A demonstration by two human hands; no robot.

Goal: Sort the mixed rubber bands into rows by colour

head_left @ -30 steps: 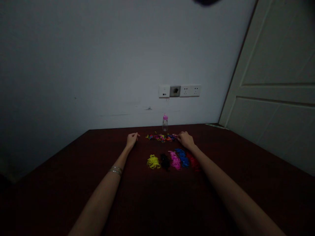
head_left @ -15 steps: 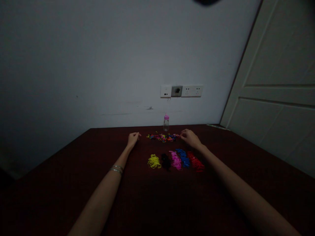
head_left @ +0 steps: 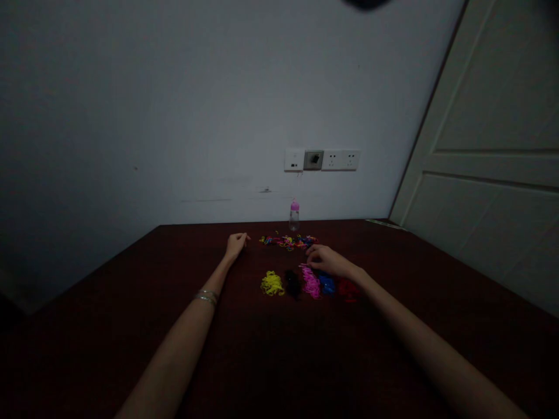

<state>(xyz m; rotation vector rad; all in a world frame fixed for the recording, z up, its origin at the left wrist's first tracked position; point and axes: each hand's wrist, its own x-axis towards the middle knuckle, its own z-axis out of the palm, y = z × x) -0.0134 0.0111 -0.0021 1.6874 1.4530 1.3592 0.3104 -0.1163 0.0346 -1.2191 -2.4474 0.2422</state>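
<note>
Head view: thin, tangled loops in a yellow pile [head_left: 272, 284], black pile [head_left: 292, 284], pink pile [head_left: 311, 283], blue pile [head_left: 326, 284] and red pile [head_left: 348, 290], mixed-colour heap [head_left: 289, 242] beyond. Hands apart: left hand [head_left: 236, 244] curled left of heap, right hand [head_left: 329, 260] bent-fingered near pink pile's far end; can't tell if either grips anything. Right hand has pulled back from heap since earlier frame.

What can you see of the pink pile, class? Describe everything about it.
The pink pile is a bright, loose heap of thin, tangled strands that look soft and stretchy, perhaps small rubber bands, though single pieces are too small to make out. It lies in a longish strip on the dark red table, its far end slanting leftward, between the black pile and the blue pile. The right hand is at its far end; whether the fingers touch it is unclear.
</note>
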